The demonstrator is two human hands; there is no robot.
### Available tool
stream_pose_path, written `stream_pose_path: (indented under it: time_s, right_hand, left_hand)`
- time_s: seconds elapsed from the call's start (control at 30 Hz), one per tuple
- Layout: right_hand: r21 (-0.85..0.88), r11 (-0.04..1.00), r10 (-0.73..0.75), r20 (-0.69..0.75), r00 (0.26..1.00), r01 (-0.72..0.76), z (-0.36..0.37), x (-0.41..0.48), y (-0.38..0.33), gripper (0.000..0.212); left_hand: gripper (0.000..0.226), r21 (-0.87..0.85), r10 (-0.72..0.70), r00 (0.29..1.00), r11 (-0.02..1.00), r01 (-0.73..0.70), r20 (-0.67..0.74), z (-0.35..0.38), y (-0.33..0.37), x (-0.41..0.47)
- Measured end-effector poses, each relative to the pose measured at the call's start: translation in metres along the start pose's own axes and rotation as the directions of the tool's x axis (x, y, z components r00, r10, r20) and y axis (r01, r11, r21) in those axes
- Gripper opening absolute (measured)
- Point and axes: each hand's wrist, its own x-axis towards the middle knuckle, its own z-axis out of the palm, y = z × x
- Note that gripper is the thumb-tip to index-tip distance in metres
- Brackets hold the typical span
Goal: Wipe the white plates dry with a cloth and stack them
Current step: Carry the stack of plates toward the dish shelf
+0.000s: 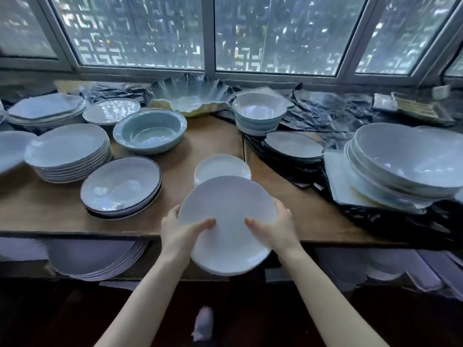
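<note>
I hold one white plate (226,204) over the front edge of the wooden table (50,209). My left hand (180,230) grips its left rim, thumb lying on the plate's face. My right hand (273,227) grips the right rim the same way. Just behind it, a small stack of white plates (221,166) rests on the table. A pale cloth (204,321) lies low between my forearms, below the table.
Left: a tall stack of white plates (67,151), dark-rimmed bowls (120,186) and a pale blue bowl (150,131). Right: large white bowls (406,159) and dark-rimmed plates (293,144) on black wrapping. More plates (95,259) sit on the shelf below. Windows stand behind.
</note>
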Motion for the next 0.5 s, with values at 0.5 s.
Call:
stream_pose_path:
  time_s: [0.5]
  right_hand:
    - [-0.107,0.980,0.169,-0.009,0.986,-0.169,0.061,0.225,0.013,0.062]
  left_hand:
    - [0.063,0.132,-0.154,0.988,0.980,0.151,0.009,0.078,0.012,0.214]
